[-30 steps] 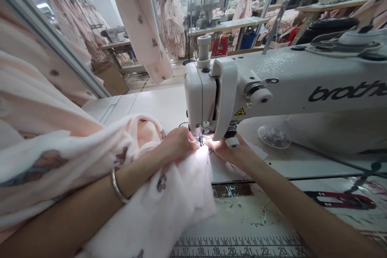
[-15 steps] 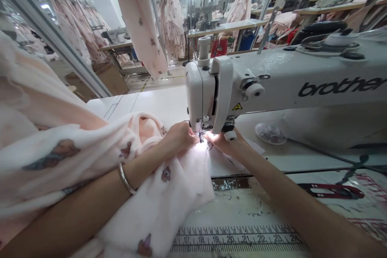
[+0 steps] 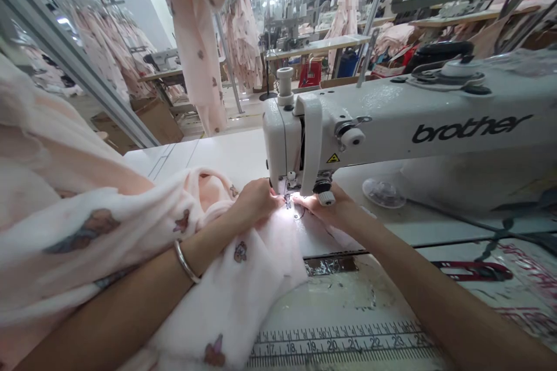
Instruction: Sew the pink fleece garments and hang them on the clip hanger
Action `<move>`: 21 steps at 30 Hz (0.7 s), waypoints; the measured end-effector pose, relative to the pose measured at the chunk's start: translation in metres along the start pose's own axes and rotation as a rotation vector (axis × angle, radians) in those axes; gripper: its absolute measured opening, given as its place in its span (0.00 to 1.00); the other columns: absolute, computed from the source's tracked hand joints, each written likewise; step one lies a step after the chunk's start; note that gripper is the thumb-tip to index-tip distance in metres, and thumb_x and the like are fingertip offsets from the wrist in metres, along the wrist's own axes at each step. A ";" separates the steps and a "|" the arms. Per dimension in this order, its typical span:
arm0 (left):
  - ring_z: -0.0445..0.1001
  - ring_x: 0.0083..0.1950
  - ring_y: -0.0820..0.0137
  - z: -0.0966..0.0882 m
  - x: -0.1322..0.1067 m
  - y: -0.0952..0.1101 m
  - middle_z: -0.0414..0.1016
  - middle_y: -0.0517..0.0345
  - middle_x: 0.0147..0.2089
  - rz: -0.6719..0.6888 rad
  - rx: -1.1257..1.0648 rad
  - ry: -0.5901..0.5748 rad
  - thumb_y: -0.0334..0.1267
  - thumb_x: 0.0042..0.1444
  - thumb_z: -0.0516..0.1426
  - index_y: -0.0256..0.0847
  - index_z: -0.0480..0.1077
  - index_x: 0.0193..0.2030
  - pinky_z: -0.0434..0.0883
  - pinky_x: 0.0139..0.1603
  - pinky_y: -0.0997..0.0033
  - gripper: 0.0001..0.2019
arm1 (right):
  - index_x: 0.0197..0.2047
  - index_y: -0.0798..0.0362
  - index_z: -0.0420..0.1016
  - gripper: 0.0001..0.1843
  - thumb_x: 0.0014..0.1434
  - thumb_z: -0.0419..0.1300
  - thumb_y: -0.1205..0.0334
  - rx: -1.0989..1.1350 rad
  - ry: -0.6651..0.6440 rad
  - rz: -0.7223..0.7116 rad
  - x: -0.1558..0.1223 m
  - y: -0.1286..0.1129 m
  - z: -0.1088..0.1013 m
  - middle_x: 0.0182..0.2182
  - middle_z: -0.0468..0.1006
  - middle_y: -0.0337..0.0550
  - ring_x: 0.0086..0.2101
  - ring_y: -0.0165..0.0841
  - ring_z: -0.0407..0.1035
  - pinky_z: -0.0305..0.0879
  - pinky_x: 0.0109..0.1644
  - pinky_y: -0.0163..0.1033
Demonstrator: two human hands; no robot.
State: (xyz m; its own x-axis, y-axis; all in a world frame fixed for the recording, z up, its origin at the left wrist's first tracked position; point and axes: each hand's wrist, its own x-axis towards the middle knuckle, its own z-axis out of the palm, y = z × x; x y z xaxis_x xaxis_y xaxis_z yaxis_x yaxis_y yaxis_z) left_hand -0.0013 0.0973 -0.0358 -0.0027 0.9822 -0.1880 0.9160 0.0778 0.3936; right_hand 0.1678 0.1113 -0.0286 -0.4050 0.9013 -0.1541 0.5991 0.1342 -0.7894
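Observation:
A pale pink fleece garment (image 3: 261, 266) with small bear prints spreads over the left of the machine bed and droops past its front edge. My left hand (image 3: 260, 200), closed on the fabric, is just left of the presser foot (image 3: 288, 202). To the right of the foot, my right hand (image 3: 324, 206) has its fingers pinched together under the sewing machine (image 3: 369, 133) head. Those fingertips are partly lost in the lamp's glare, and what they grip is hidden. A metal bangle (image 3: 186, 262) circles my left wrist.
A clear dish (image 3: 383, 193) sits on the bed behind my right forearm. Red-handled thread snips (image 3: 474, 271) lie at the right. A printed ruler (image 3: 339, 345) runs along the front edge. Pink garments (image 3: 195, 58) hang behind, near other machine tables (image 3: 322, 45).
The camera view has shifted slightly, so the machine appears a little lower and further left. Both hands stay at the presser foot, and the fabric lies almost the same.

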 end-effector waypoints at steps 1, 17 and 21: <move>0.68 0.29 0.69 0.000 0.000 0.001 0.73 0.54 0.27 0.000 0.003 -0.001 0.40 0.47 0.54 0.37 0.74 0.31 0.58 0.28 0.74 0.10 | 0.41 0.55 0.71 0.07 0.59 0.58 0.64 -0.070 0.044 -0.011 -0.009 -0.001 0.000 0.42 0.72 0.46 0.43 0.40 0.66 0.65 0.49 0.49; 0.71 0.34 0.68 0.006 0.005 -0.006 0.76 0.55 0.30 0.096 0.014 0.022 0.37 0.49 0.52 0.39 0.73 0.32 0.63 0.33 0.75 0.10 | 0.35 0.56 0.70 0.13 0.47 0.54 0.79 -0.776 0.355 -0.595 -0.077 -0.002 0.075 0.34 0.74 0.47 0.34 0.40 0.66 0.68 0.28 0.40; 0.73 0.36 0.66 0.007 0.004 -0.006 0.77 0.55 0.30 0.095 0.027 0.036 0.37 0.51 0.53 0.40 0.74 0.34 0.66 0.37 0.74 0.10 | 0.35 0.55 0.68 0.14 0.47 0.52 0.80 -0.763 0.377 -0.596 -0.081 0.001 0.074 0.33 0.74 0.45 0.33 0.38 0.65 0.65 0.32 0.40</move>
State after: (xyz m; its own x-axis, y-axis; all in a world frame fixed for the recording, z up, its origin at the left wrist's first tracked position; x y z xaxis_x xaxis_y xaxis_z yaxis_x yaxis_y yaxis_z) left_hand -0.0036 0.0995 -0.0455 0.0704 0.9905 -0.1180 0.9233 -0.0199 0.3837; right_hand 0.1502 0.0082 -0.0603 -0.6151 0.6560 0.4374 0.7038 0.7069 -0.0704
